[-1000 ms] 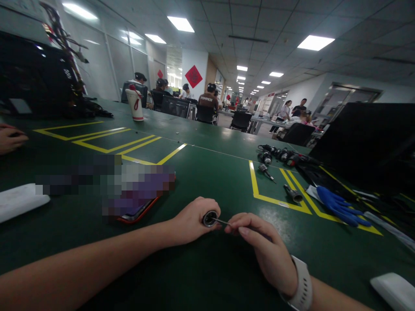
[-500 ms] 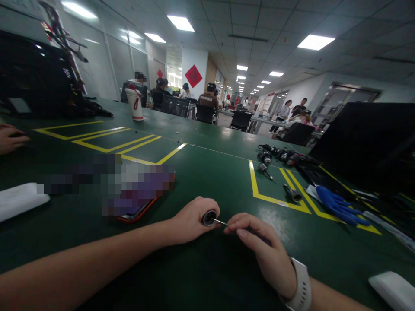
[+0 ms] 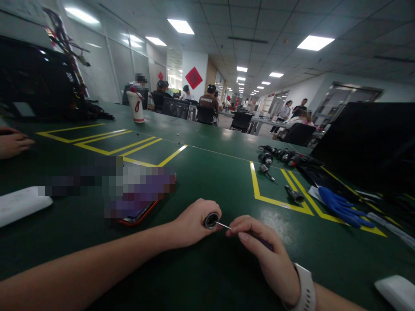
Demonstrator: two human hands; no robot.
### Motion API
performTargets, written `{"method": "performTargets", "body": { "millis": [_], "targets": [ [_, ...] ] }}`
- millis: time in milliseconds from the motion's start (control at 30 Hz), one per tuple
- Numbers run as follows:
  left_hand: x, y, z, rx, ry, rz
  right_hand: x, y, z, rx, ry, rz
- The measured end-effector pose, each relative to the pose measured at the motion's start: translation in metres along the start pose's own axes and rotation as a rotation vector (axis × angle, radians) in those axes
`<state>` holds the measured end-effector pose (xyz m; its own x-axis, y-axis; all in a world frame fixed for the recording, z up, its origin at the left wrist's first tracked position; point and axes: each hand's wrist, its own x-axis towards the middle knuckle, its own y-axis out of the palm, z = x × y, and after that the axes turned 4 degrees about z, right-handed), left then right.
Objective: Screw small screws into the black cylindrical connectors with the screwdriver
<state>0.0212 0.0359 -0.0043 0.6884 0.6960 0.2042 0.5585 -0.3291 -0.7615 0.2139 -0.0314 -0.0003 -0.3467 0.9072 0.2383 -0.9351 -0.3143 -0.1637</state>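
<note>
My left hand point(image 3: 193, 222) is closed around a small round black part with a metal rim point(image 3: 211, 220), held just above the green table point(image 3: 207, 172). My right hand point(image 3: 264, 250) pinches a thin metal tool point(image 3: 223, 225) whose tip sits in the open end of that part. A white watch is on my right wrist. Both forearms rest low over the table's near edge.
A phone in a red case point(image 3: 136, 216) lies left of my hands. Several black parts point(image 3: 279, 155), a small metal cylinder point(image 3: 294, 194) and a blue glove point(image 3: 342, 207) lie at the right. Another person's hand point(image 3: 13, 142) rests at far left. A white cup point(image 3: 136, 106) stands far back.
The view has shifted slightly downward and to the right. My hands keep the same grip and pose; the other person's hand at far left has moved a little into view.
</note>
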Motion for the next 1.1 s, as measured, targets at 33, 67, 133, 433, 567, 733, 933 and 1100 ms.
{"method": "performTargets", "body": {
  "millis": [33,67,133,433,567,733,933,1100],
  "targets": [
    [0.0,0.0,0.0,0.022,0.009,-0.004,0.0,0.0,0.0,-0.02,0.001,0.005],
    [-0.001,0.0,0.0,0.035,0.024,-0.006,0.0,0.0,0.0,-0.023,0.003,0.01],
    [-0.001,-0.001,0.0,0.043,0.05,-0.009,0.001,0.0,-0.001,0.02,0.013,0.013],
    [0.0,-0.001,-0.001,-0.062,0.004,0.015,0.004,-0.001,-0.006,0.203,0.101,-0.008],
    [0.0,-0.002,-0.003,-0.059,0.004,0.035,0.002,-0.002,-0.006,0.173,0.05,0.025],
    [-0.001,-0.001,-0.003,0.001,-0.008,0.018,-0.005,0.0,0.0,-0.027,-0.123,0.008],
    [-0.002,0.001,-0.002,0.053,-0.011,0.017,-0.008,0.007,0.007,-0.276,-0.27,-0.049],
    [0.0,0.0,-0.002,0.008,-0.014,0.016,-0.006,0.005,0.007,-0.239,-0.197,0.001]
  ]
}}
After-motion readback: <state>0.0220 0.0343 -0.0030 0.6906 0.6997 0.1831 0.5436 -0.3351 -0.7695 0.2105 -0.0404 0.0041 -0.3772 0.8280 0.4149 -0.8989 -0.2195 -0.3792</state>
